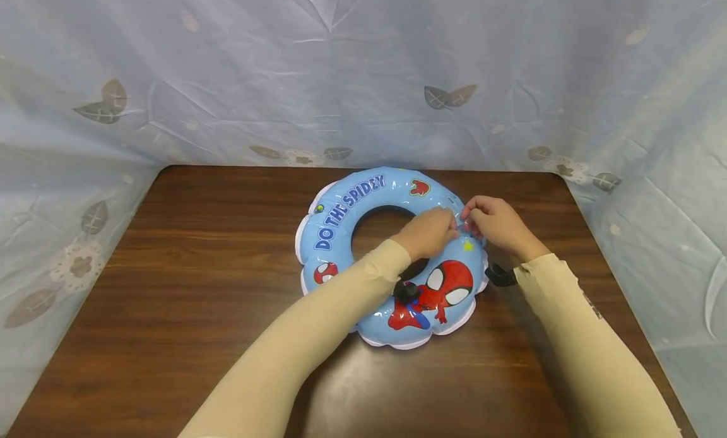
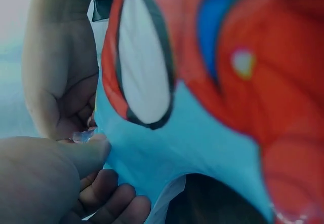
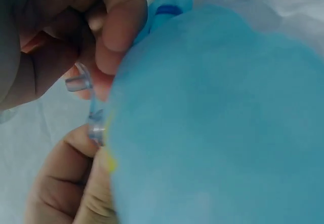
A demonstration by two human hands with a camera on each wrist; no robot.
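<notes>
An inflated light-blue swim ring [image 1: 339, 201] with a red cartoon figure and lettering lies on the table. At its right side, my left hand [image 1: 430, 233] pinches the ring at the base of a clear air valve [image 3: 96, 127]. Close beside it, my right hand [image 1: 498, 226] has its thumb and fingers curled at the valve's clear plug [image 3: 78, 83], which stands out of the valve on a short strap. In the left wrist view, the left thumb [image 2: 91, 155] presses next to the clear valve piece, and the right hand [image 2: 63, 77] is behind it.
The brown wooden table [image 1: 187, 286] extends around the ring, mostly to the left and front. A pale patterned curtain [image 1: 363, 78] hangs at the back and both sides. Dark wrist straps [image 1: 501, 275] sit near both hands.
</notes>
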